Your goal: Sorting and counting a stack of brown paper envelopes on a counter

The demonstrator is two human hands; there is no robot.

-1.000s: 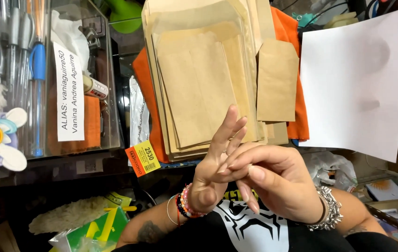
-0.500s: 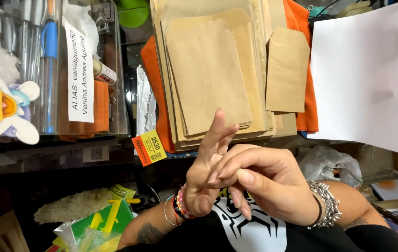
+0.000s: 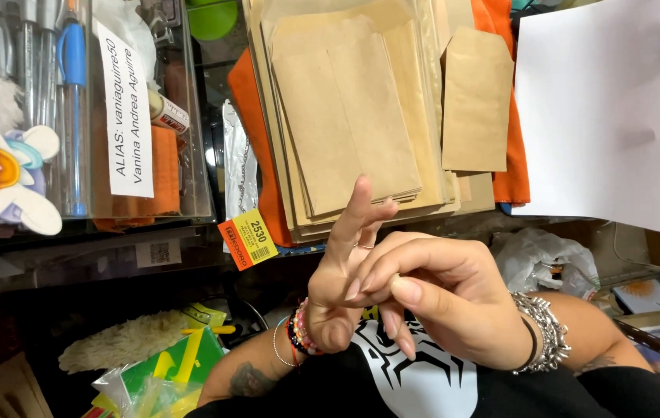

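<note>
1. Left hand (image 3: 339, 286): raised in front of the body, palm side toward the right, index finger extended upward, remaining fingers loosely bent. Holds nothing. Beaded bracelets (image 3: 297, 334) at the wrist.
2. Right hand (image 3: 438, 298): laid across the left from the right side, fingertips (image 3: 355, 288) pressed against the left palm just below the raised index finger. Fingers curled and close together, one pointing downward. No object visible in the grasp. Metal chain bracelet (image 3: 541, 331) on the wrist.
3. Contact: hand on hand only; cannot tell whether anything small sits between fingertips and palm.
4. Nearest goods: stack of brown paper envelopes (image 3: 349, 116) directly behind and above the raised fingertip, apart from it, untouched. Smaller brown envelope (image 3: 476, 101) just to the right of the stack, over orange sheet material (image 3: 512, 174).
5. Further items: white paper sheet (image 3: 609, 108) at far right; orange price tag (image 3: 248, 239) hanging at the lower left edge of the stack; clear box of pens (image 3: 74, 108) at left with a white label, cartoon duck figure (image 3: 1, 174) in front of it; green packets (image 3: 163, 375) at bottom left.
6. Progress, judged from present layout: envelopes lie stacked and in order, none lifted or separated. No handling of stock begun; both hands occupied with each other only.
</note>
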